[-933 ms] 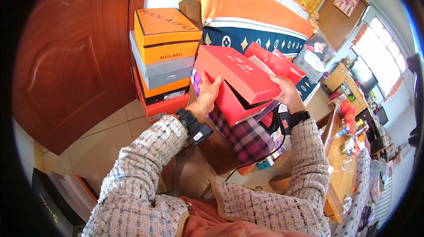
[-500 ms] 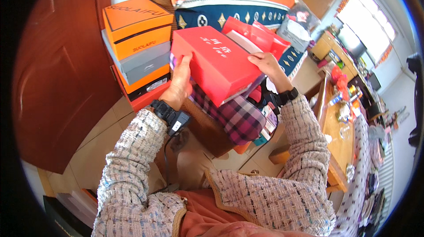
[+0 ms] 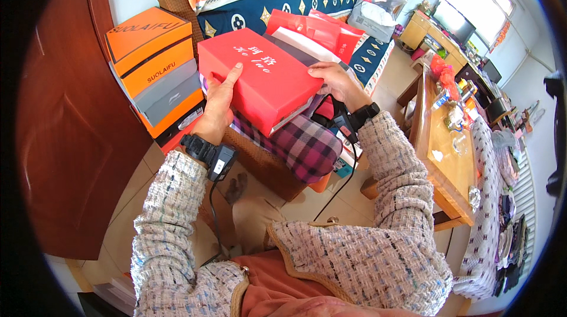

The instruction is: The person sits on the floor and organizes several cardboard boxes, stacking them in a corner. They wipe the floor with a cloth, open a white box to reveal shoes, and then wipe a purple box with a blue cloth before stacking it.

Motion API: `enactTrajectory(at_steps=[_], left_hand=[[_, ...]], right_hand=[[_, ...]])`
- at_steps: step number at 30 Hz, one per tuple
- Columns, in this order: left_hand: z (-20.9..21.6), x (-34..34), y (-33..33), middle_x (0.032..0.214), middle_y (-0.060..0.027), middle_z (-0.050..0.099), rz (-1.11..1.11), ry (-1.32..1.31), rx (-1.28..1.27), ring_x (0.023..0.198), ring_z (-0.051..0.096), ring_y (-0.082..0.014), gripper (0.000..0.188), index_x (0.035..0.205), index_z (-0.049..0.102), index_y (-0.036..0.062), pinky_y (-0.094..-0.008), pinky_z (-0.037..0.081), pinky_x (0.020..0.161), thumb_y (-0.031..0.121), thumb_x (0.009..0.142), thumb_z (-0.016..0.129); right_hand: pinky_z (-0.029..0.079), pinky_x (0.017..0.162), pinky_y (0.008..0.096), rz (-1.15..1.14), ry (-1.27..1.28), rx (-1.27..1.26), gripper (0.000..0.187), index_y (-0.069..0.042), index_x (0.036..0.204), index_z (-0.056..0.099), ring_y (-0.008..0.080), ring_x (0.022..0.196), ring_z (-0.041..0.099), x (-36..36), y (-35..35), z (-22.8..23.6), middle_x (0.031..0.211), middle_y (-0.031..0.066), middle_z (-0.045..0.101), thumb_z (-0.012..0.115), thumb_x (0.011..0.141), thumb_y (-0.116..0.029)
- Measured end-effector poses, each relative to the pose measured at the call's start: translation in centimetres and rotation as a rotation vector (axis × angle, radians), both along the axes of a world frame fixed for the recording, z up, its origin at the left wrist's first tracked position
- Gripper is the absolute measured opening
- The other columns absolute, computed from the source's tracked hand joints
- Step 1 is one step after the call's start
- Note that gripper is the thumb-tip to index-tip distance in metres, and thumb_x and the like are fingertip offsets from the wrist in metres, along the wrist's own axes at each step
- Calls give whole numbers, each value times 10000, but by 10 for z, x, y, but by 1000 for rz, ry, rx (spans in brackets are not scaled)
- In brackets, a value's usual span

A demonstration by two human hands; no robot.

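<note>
A closed red shoebox (image 3: 260, 77) with pale lettering lies tilted between my hands, above a plaid cloth (image 3: 307, 151) in purple, pink and white. My left hand (image 3: 217, 104) grips its left edge, thumb up on the lid and the other fingers hidden below. At the right end, my right hand (image 3: 339, 82) pinches the edge of the lid. Just behind the box lie red paper bags (image 3: 316, 32), with a dark flat piece and a white one partly under them. Each wrist carries a black strapped device.
Stacked orange and grey shoeboxes (image 3: 156, 72) stand at the left beside a brown door (image 3: 77, 116). A sofa with a patterned cover (image 3: 254, 12) is behind. To the right stands a wooden table (image 3: 452, 166) with small items, and a black cable (image 3: 339, 205) hangs in front.
The view has shifted, so the surroundings sit further left. Both hands stay on the red shoebox, which now lies lower and flatter on the plaid cloth. My left thumb has moved onto the lid.
</note>
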State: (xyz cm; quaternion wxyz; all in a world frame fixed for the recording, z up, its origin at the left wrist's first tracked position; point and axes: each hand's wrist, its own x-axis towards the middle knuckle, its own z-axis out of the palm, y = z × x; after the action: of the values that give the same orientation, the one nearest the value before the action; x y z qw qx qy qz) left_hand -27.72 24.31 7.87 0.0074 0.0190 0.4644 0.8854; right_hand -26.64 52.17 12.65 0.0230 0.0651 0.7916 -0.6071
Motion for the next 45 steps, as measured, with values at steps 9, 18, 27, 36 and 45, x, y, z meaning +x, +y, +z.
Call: enactTrajectory(at_steps=[9,18,27,36,45], left_hand=[[3,7,-6,1307,-157,544,-14,62,102,1194,555,-299,773,1431,314,56,-436,510,973,149,811,765],[74,63,-29,1417,-204,434,91,343,135,1292,462,-282,1021,1525,88,-13,-397,420,1070,176,816,798],[94,46,-138,1518,-256,187,678,544,-371,1450,193,-365,1080,1517,125,-47,-425,259,1171,409,798,791],[97,3,-200,1531,-265,218,848,585,-1115,1393,323,-436,954,1539,204,115,-472,373,1117,248,808,803],[106,-40,-231,1291,-225,580,839,440,-1377,1123,627,-374,838,1550,214,180,-424,530,919,364,891,699]], right_hand=[[520,811,401,386,-129,-522,575,-133,1415,468,205,1023,638,33,-10,-21,1287,35,634,510,976,-502],[469,1006,486,369,306,-662,530,-32,1432,413,293,1239,558,75,-45,35,1366,137,553,483,986,-310],[451,951,597,417,57,-832,432,-123,1249,563,302,1135,607,-51,-208,96,1264,69,635,631,890,-354],[264,1020,710,291,62,-534,762,-116,1447,367,428,1281,454,-111,-298,109,1430,158,487,562,891,-600],[468,1006,346,180,1094,472,733,-100,1447,425,294,1241,533,-127,-307,71,1403,178,479,788,810,-122]])
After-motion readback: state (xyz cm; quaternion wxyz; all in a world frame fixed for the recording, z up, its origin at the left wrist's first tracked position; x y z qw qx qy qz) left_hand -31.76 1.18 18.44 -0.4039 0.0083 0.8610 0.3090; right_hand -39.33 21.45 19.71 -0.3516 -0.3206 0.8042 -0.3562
